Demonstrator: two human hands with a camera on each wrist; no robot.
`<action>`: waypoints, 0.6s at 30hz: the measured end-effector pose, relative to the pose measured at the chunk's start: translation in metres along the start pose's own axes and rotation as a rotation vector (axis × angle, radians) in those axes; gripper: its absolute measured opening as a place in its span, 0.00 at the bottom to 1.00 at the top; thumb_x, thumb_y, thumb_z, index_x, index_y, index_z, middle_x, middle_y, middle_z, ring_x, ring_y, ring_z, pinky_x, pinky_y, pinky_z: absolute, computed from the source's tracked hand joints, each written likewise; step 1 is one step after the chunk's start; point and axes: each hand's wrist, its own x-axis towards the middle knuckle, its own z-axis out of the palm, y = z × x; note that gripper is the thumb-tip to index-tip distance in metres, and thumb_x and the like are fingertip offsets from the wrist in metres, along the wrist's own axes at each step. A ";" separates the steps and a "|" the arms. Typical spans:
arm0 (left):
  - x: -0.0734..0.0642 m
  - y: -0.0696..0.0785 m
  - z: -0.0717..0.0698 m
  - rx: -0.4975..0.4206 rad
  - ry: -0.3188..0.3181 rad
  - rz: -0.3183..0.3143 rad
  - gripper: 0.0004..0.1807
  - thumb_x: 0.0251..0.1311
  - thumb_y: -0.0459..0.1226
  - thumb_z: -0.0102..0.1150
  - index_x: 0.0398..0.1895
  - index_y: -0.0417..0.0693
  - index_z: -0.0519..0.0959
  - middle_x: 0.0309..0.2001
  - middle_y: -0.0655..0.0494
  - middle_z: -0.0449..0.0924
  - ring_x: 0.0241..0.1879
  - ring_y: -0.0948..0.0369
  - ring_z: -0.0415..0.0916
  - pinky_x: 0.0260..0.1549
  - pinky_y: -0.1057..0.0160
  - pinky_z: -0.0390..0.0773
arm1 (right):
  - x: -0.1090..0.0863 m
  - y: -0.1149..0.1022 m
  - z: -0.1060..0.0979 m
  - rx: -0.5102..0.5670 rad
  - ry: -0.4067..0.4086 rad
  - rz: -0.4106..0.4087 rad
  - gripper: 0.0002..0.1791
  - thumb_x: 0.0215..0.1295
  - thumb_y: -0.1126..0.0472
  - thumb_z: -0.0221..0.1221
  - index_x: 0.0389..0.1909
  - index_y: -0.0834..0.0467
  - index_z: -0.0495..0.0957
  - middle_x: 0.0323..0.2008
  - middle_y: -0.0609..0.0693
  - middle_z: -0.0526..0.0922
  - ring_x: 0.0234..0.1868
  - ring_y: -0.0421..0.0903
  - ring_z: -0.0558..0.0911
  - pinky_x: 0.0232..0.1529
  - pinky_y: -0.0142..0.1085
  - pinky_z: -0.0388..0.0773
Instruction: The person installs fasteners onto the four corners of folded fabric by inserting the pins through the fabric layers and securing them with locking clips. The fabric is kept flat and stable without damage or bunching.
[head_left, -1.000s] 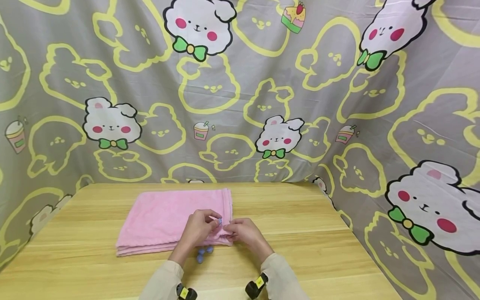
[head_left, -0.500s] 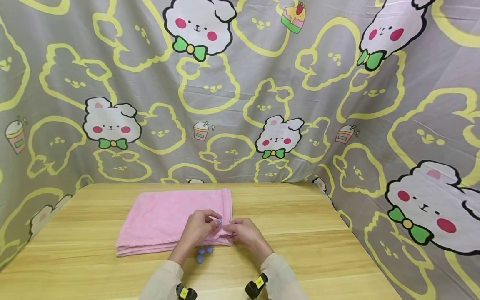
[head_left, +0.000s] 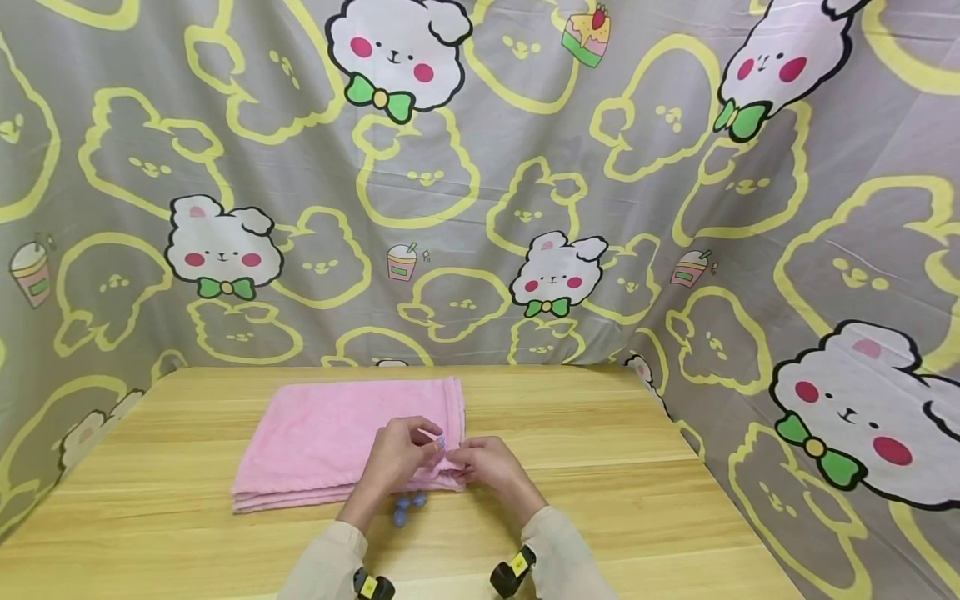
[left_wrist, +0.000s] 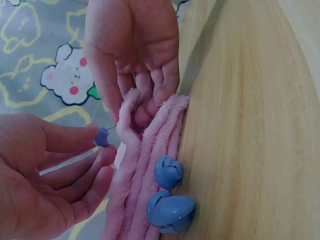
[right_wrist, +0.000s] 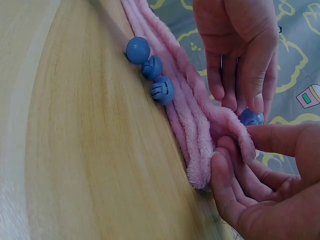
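Step looked like pinning: left grip (head_left: 397, 454) pinched blue pin (left_wrist: 101, 138), right grip (head_left: 492, 462) pinched pink blanket edge (right_wrist: 227, 120), next push likely needed aim.

The cloth (head_left: 337, 433) looks plush, the blue pieces (left_wrist: 175, 209) smooth, glossy plastic.

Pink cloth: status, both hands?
Left hand pinches blue pin. Right hand holds pink cloth near its corner. Three blue pieces beside its edge; no obstruction seen.
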 end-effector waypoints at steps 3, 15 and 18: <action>0.000 0.001 0.001 -0.005 0.003 0.001 0.07 0.53 0.30 0.73 0.35 0.44 0.86 0.29 0.53 0.89 0.29 0.62 0.84 0.32 0.60 0.81 | 0.000 0.000 0.000 0.000 0.003 0.000 0.08 0.63 0.65 0.62 0.32 0.69 0.80 0.24 0.48 0.83 0.27 0.40 0.81 0.34 0.34 0.82; -0.002 0.004 0.002 0.013 0.000 0.043 0.04 0.52 0.30 0.73 0.29 0.45 0.86 0.27 0.57 0.87 0.28 0.65 0.81 0.32 0.64 0.78 | -0.001 -0.001 -0.004 0.000 -0.059 -0.002 0.15 0.73 0.59 0.56 0.34 0.68 0.79 0.30 0.49 0.84 0.30 0.40 0.83 0.40 0.36 0.84; -0.002 0.005 0.003 0.010 0.000 0.044 0.05 0.51 0.29 0.73 0.29 0.44 0.86 0.27 0.56 0.87 0.28 0.65 0.81 0.32 0.64 0.78 | -0.002 -0.003 -0.005 0.017 -0.087 0.003 0.19 0.76 0.53 0.55 0.33 0.67 0.78 0.30 0.49 0.83 0.31 0.40 0.83 0.41 0.36 0.84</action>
